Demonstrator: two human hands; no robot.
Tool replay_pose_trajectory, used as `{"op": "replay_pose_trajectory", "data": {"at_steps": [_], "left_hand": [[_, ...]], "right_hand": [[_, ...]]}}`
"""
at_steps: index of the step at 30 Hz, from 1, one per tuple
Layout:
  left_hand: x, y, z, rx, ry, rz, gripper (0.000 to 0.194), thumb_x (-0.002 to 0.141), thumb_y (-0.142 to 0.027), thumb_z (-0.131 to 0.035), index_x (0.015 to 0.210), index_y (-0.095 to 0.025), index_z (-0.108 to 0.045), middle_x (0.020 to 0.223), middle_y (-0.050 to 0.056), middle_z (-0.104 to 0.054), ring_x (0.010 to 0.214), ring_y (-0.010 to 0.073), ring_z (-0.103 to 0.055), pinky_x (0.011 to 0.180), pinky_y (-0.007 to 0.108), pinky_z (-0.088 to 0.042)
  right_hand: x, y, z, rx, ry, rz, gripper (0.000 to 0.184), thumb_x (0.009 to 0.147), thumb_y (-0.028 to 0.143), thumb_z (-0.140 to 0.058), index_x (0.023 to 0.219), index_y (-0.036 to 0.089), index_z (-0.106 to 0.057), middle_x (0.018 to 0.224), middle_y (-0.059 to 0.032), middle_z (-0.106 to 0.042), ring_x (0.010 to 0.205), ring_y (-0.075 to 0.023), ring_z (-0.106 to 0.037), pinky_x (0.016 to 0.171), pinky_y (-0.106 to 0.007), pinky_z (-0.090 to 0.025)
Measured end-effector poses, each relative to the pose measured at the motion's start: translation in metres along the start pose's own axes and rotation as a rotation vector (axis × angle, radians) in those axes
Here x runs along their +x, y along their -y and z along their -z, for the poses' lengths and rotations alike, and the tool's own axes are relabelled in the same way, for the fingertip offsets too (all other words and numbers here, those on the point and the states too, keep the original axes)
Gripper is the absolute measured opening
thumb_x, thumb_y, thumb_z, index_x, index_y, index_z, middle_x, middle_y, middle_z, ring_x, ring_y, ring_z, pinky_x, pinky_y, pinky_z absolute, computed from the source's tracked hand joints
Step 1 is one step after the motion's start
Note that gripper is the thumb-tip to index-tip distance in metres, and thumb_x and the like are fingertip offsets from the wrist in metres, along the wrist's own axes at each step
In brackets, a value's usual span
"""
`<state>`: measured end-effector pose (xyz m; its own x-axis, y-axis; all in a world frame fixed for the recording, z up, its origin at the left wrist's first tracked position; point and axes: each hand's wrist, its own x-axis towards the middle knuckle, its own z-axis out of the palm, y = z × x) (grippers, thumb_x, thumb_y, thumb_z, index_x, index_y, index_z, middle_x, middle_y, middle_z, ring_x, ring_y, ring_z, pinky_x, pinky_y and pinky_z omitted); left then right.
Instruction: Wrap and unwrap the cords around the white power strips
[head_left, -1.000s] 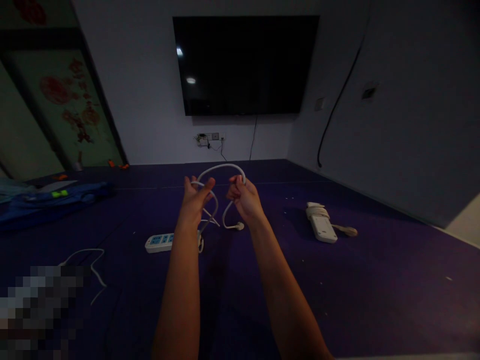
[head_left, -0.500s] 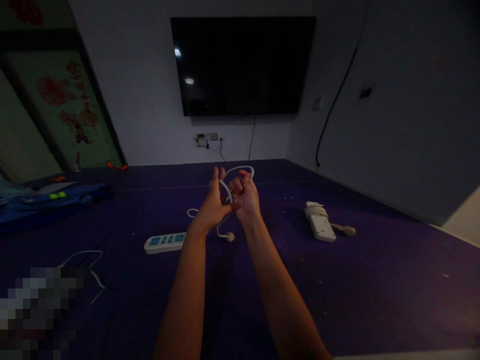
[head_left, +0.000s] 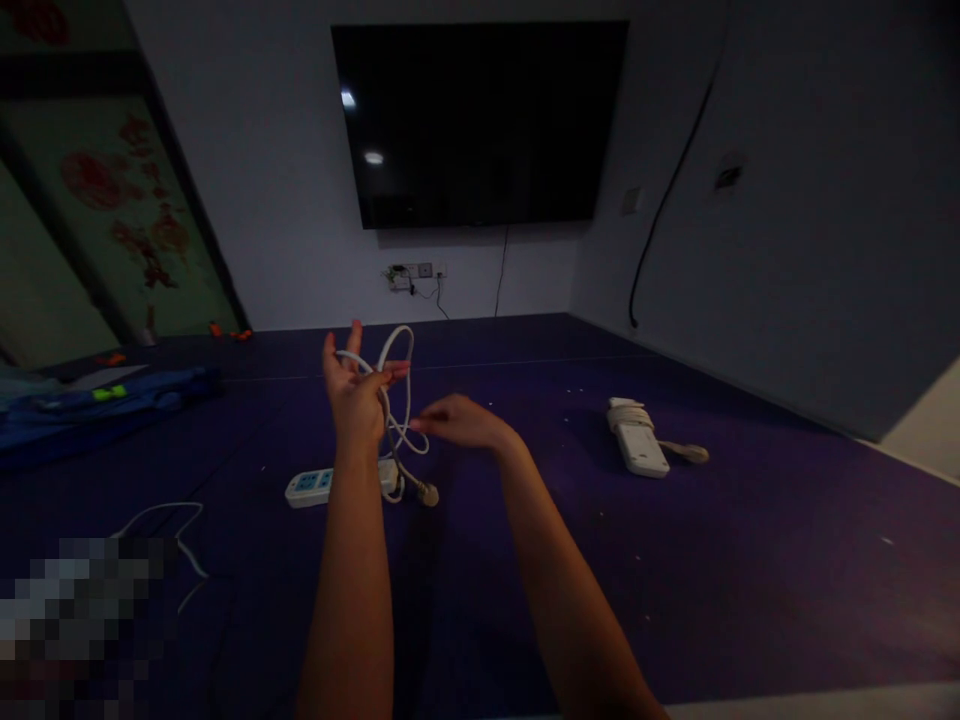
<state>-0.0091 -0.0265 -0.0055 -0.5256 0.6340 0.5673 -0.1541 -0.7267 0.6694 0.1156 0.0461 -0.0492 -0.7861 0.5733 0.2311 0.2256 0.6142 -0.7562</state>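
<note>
My left hand [head_left: 354,392] is raised, palm toward me, with loops of a white cable [head_left: 397,385] hung over its fingers and pinched under the thumb. The cable drops to a white power strip [head_left: 315,486] on the purple floor, and its plug [head_left: 427,493] dangles just right of the strip. My right hand [head_left: 459,422] is lower and to the right, palm down, fingertips pinching the cable's lower loop.
A second power strip [head_left: 636,442] with its cable wound up lies on the floor to the right. A loose white cord [head_left: 169,520] lies at the left. Blue bedding [head_left: 90,405] sits far left. A dark television [head_left: 480,120] hangs on the wall ahead.
The hands, pressed together half a second ago, have parted. My left hand moved left and up with the loops on it; my right hand dropped lower toward the hanging cable.
</note>
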Motion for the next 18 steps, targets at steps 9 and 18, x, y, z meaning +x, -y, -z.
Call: {"op": "replay_pose_trajectory", "data": {"at_steps": [9,18], "left_hand": [[0.002,-0.007,0.003,-0.122,0.007,-0.091,0.089,0.06,0.01,-0.046,0.13,-0.044,-0.033,0.149,0.0,-0.025,0.071,0.0094,-0.065,0.068,0.025,-0.054],[0.0,-0.021,0.001,-0.171,-0.033,-0.077,0.079,0.062,0.007,-0.046,0.125,-0.042,-0.041,0.148,-0.003,-0.026,0.085,0.0137,-0.065,0.072,0.028,-0.055]], "right_hand": [[0.034,-0.012,-0.074,-0.264,0.424,0.126,0.051,0.056,0.017,-0.077,0.105,0.016,-0.065,0.091,-0.0033,-0.067,0.083,-0.0152,-0.06,0.072,-0.02,-0.044],[0.035,-0.03,-0.088,-0.087,0.369,0.016,0.016,0.073,0.009,-0.061,0.087,0.013,-0.067,0.069,0.0005,-0.062,0.059,-0.0089,-0.055,0.053,-0.017,-0.041]]}}
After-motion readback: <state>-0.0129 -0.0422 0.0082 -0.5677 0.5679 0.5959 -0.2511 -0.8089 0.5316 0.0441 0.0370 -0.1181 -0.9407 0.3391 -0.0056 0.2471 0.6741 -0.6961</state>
